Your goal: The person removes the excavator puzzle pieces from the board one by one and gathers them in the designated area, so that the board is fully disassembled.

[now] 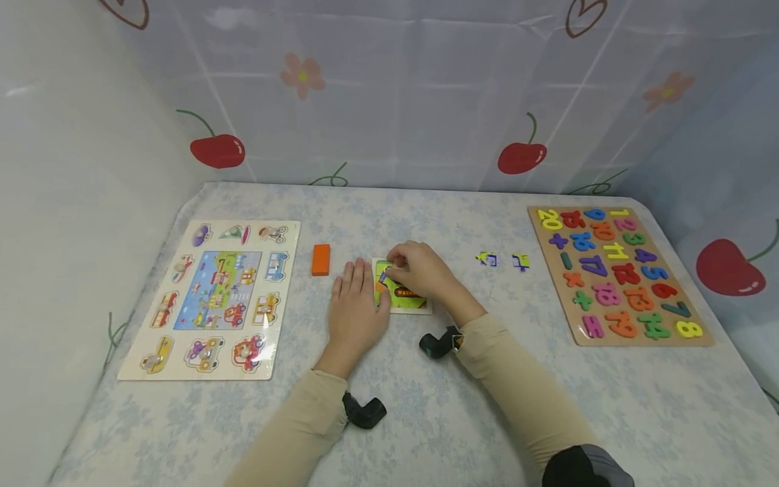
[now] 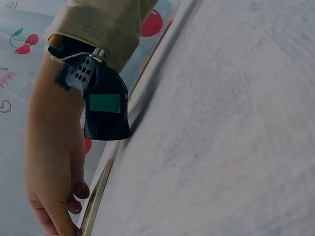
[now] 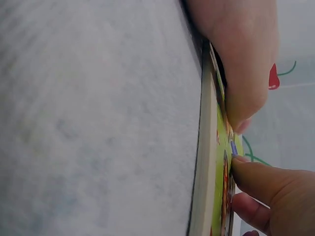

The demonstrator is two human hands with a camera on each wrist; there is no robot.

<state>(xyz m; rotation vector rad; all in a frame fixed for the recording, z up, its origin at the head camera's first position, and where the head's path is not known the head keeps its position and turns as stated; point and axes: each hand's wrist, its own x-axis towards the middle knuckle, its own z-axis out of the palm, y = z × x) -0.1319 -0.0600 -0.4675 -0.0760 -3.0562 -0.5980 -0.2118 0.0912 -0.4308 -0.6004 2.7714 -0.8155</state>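
Observation:
My left hand (image 1: 358,316) lies flat on the table with straight fingers, its thumb at the left edge of a small green puzzle board (image 1: 418,310). In the right wrist view, the thumb of the left hand (image 3: 246,83) rests over that board. My right hand (image 1: 420,268) reaches over the board's top, thumb and index finger pinching a small purple-edged puzzle piece (image 3: 234,147) against its surface. The fingers cover most of this piece. In the left wrist view the right hand (image 2: 56,182) bends down to the board's edge. An orange picture shows on the board.
Two loose puzzle pieces, one (image 1: 486,258) and another (image 1: 520,262), lie right of the hands. An orange block (image 1: 320,260) sits to the left. A vehicle puzzle board (image 1: 286,233) lies far left, a wooden number board (image 1: 569,318) far right. A patterned curtain (image 1: 389,101) hangs behind.

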